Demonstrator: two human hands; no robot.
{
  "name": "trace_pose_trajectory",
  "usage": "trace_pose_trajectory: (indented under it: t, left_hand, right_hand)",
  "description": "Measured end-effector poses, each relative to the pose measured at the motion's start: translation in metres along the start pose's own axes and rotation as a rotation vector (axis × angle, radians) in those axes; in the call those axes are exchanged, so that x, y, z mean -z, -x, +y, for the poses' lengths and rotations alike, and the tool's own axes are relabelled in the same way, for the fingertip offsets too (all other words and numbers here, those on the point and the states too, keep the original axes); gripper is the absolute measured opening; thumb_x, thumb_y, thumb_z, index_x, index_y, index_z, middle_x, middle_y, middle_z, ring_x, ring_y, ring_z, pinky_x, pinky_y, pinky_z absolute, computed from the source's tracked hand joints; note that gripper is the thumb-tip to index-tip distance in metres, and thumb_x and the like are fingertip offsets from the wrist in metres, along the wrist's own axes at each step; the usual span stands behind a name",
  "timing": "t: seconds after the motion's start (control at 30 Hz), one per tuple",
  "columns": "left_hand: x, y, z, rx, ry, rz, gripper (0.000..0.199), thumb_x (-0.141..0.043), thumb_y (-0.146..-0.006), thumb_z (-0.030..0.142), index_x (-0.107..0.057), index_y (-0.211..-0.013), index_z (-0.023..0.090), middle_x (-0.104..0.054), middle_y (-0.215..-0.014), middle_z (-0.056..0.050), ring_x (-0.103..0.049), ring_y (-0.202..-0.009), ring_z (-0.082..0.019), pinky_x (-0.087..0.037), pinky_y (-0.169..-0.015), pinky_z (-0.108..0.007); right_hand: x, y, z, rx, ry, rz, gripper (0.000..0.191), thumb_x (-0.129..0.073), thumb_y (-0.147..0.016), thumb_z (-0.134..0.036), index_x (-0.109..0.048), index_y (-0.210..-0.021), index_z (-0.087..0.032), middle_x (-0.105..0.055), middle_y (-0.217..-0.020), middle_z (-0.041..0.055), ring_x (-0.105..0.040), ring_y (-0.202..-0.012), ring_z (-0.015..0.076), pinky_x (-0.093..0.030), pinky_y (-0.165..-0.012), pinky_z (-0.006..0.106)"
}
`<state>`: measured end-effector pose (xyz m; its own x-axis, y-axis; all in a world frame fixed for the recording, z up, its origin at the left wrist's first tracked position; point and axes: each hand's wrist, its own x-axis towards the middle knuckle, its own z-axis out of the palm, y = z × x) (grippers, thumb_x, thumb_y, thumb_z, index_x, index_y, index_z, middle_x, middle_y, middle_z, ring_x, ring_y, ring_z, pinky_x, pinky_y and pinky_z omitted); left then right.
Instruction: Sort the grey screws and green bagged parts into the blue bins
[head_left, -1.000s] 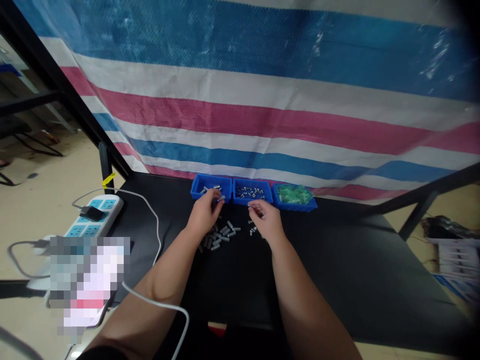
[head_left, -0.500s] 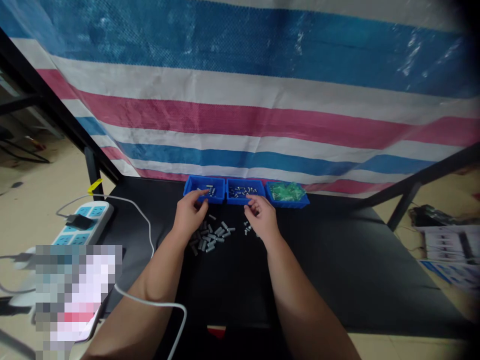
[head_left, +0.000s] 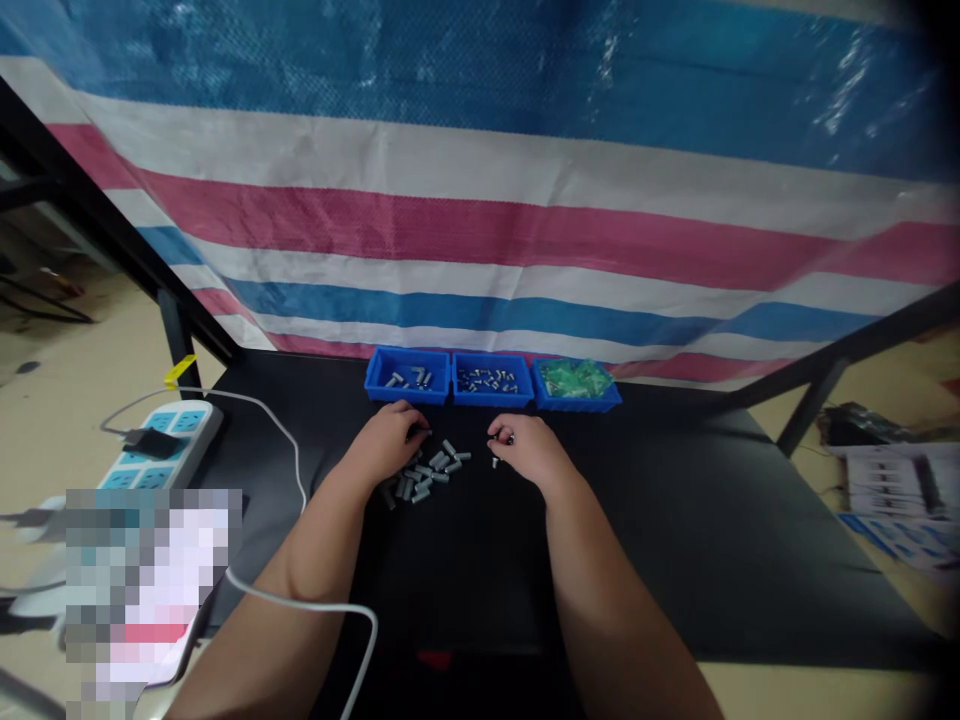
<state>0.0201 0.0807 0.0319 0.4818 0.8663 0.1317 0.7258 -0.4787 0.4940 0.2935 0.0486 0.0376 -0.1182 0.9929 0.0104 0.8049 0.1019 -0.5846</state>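
Observation:
Several grey metal cylinders [head_left: 439,462] lie in a loose pile on the black table. My left hand [head_left: 391,440] is at the pile's upper left edge, its thumb and fingers closed around a cylinder at their tips. To the right, my right hand [head_left: 525,445] is pinched low over a few small screws [head_left: 495,462]; what its fingertips hold is too small to make out. Behind the hands stand three blue bins: the left bin [head_left: 381,390] holds some cylinders, the middle bin [head_left: 491,402] small screws, the right bin [head_left: 581,405] green plastic bags.
A white power strip [head_left: 180,420] with a plug and a pixelated phone [head_left: 161,590] lie at the left. A white cable [head_left: 300,603] crosses over my left forearm. Striped sheeting [head_left: 487,230] hangs behind the black table [head_left: 675,540].
Both hands have drawn back from the bins to the loose parts on the table, and their fingers have closed. More cylinders show in the left bin.

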Motion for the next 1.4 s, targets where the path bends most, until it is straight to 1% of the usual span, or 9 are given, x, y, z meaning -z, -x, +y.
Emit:
trace_pose_trajectory:
  t: [0.13,0.3,0.43,0.53,0.67,0.77,0.9,1.1,1.4]
  left_hand:
    - [0.001,0.0,0.006,0.044,0.065,0.077,0.014,-0.057,-0.092,0.027,-0.069,-0.1,0.023,-0.072,-0.099,-0.007,-0.067,-0.093,-0.025,-0.051,-0.082,-0.036]
    - [-0.002,-0.005,0.006,0.198,0.521,0.303,0.022,-0.061,-0.093,0.041,-0.061,-0.103,0.023,-0.07,-0.076,0.0,-0.066,-0.061,-0.016,-0.051,-0.061,-0.028]
    - [-0.001,-0.012,0.007,0.216,0.88,0.524,0.031,-0.069,-0.086,0.048,-0.062,-0.092,0.018,-0.069,-0.077,-0.002,-0.067,-0.063,-0.015,-0.055,-0.06,-0.027]
    - [0.001,-0.015,0.008,0.201,0.971,0.641,0.04,-0.073,-0.083,0.046,-0.067,-0.108,0.015,-0.075,-0.096,-0.009,-0.07,-0.07,-0.016,-0.055,-0.058,-0.026]
    - [-0.001,-0.012,0.005,0.194,0.966,0.491,0.061,-0.074,-0.081,0.044,-0.06,-0.133,0.016,-0.065,-0.134,-0.019,-0.071,-0.067,-0.015,-0.05,-0.046,-0.023]
    - [-0.004,-0.006,0.0,0.195,0.867,0.409,0.053,-0.068,-0.086,0.044,-0.063,-0.13,0.015,-0.072,-0.12,-0.016,-0.067,-0.059,-0.013,-0.048,-0.045,-0.023]
    - [-0.001,0.003,-0.004,0.103,0.509,0.36,0.029,-0.063,-0.09,0.038,-0.073,-0.109,0.019,-0.075,-0.091,-0.007,-0.067,-0.073,-0.017,-0.054,-0.068,-0.029]
    - [0.006,0.011,0.013,-0.188,0.122,0.029,0.033,-0.061,-0.087,0.024,-0.073,-0.118,0.026,-0.071,-0.115,-0.007,-0.062,-0.107,-0.023,-0.045,-0.099,-0.041]
    - [-0.007,0.003,0.03,-0.089,-0.089,-0.065,0.022,-0.057,-0.095,0.037,-0.075,-0.106,0.032,-0.066,-0.117,-0.005,-0.055,-0.108,-0.025,-0.041,-0.09,-0.04]
  right_hand:
    - [-0.002,-0.002,-0.003,0.015,0.006,0.041,0.007,-0.069,-0.08,-0.023,-0.074,-0.077,-0.027,-0.073,-0.071,-0.0005,-0.064,-0.064,0.0165,-0.041,-0.058,0.026]
    - [-0.005,-0.004,-0.007,0.066,-0.163,0.119,0.013,-0.067,-0.087,-0.032,-0.075,-0.083,-0.024,-0.073,-0.073,0.0011,-0.066,-0.065,0.0172,-0.047,-0.06,0.027]
    - [-0.01,-0.008,-0.01,0.101,-0.394,0.39,0.022,-0.066,-0.09,-0.041,-0.076,-0.09,-0.021,-0.076,-0.085,0.0053,-0.07,-0.077,0.0208,-0.056,-0.074,0.032]
    - [-0.017,-0.013,-0.008,0.095,-0.521,0.539,0.028,-0.068,-0.088,-0.043,-0.077,-0.103,-0.02,-0.077,-0.098,0.0083,-0.072,-0.089,0.0231,-0.058,-0.085,0.036]
    - [-0.02,-0.015,-0.002,0.098,-0.532,0.514,0.039,-0.069,-0.086,-0.039,-0.072,-0.119,-0.019,-0.076,-0.095,0.0073,-0.071,-0.083,0.0203,-0.058,-0.082,0.034]
    - [-0.013,-0.013,-0.001,0.096,-0.38,0.486,0.029,-0.065,-0.087,-0.034,-0.075,-0.109,-0.019,-0.071,-0.08,0.0035,-0.063,-0.067,0.016,-0.054,-0.069,0.03]
    - [0.006,-0.005,0.006,0.123,-0.18,0.309,0.019,-0.062,-0.082,-0.021,-0.077,-0.094,-0.021,-0.066,-0.079,0.0014,-0.056,-0.063,0.0136,-0.047,-0.064,0.027]
    - [0.025,0.009,0.012,0.172,-0.041,-0.122,0.021,-0.077,-0.072,-0.019,-0.076,-0.093,-0.026,-0.065,-0.093,0.0022,-0.06,-0.091,0.02,-0.047,-0.081,0.03]
    - [0.015,0.008,0.0,0.164,0.129,-0.192,0.02,-0.084,-0.075,-0.023,-0.08,-0.09,-0.034,-0.067,-0.098,0.003,-0.055,-0.1,0.0259,-0.039,-0.09,0.039]
